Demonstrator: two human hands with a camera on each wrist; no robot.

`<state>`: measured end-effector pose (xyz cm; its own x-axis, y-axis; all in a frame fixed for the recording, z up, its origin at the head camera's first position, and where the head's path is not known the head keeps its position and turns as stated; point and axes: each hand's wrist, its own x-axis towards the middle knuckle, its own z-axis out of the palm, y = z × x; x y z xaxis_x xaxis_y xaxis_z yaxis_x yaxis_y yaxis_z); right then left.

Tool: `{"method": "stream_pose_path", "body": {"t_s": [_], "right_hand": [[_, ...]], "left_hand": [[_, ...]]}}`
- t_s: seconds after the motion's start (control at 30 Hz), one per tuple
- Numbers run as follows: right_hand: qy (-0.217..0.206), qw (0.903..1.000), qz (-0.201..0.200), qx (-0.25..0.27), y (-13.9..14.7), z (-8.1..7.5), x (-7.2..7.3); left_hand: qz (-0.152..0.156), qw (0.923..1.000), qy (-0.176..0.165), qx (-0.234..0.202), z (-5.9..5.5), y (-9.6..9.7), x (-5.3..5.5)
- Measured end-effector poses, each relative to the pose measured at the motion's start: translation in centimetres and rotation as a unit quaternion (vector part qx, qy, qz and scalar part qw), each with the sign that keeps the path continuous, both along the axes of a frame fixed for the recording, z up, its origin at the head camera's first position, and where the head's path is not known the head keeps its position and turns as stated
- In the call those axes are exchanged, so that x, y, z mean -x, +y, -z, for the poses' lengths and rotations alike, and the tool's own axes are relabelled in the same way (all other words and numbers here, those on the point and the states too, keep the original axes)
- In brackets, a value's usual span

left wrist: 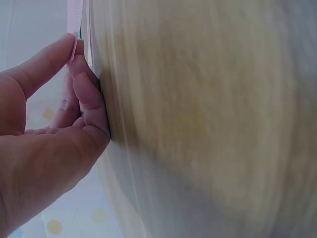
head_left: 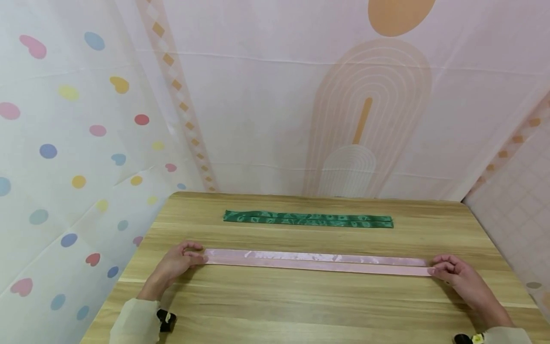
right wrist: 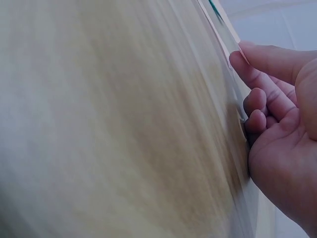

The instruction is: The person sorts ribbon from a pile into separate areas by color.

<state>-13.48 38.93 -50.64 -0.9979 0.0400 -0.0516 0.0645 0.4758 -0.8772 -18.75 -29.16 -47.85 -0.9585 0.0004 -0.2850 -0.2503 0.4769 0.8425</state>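
Observation:
A long pink ribbon strip is stretched from side to side between both hands. My left hand pinches its left end between thumb and fingertips, and the pinched pink end shows in the left wrist view. At the other end, my right hand pinches the strip's tip, with its remaining fingers curled by the tabletop. Directly behind runs a shinier pink ribbon strip, parallel to the held one and close along it.
Farther back on the wooden table lies a patterned green ribbon in two side-by-side bands. A printed cloth hangs behind the table, and a dotted cloth hangs at the left.

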Motion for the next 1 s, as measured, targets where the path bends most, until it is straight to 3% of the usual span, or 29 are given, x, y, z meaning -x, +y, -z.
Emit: {"method": "stream_pose_path", "body": {"t_s": [0.4,1.0], "right_hand": [[-0.007,1.0,0.006,0.001,-0.35,-0.22,0.02],[-0.012,0.9989,0.022,-0.04,-0.57,-0.32,-0.02]], "left_hand": [[-0.002,0.9994,0.008,0.034,0.08,0.05,0.16],[-0.006,0.9996,0.002,0.028,0.16,0.07,0.03]]}}
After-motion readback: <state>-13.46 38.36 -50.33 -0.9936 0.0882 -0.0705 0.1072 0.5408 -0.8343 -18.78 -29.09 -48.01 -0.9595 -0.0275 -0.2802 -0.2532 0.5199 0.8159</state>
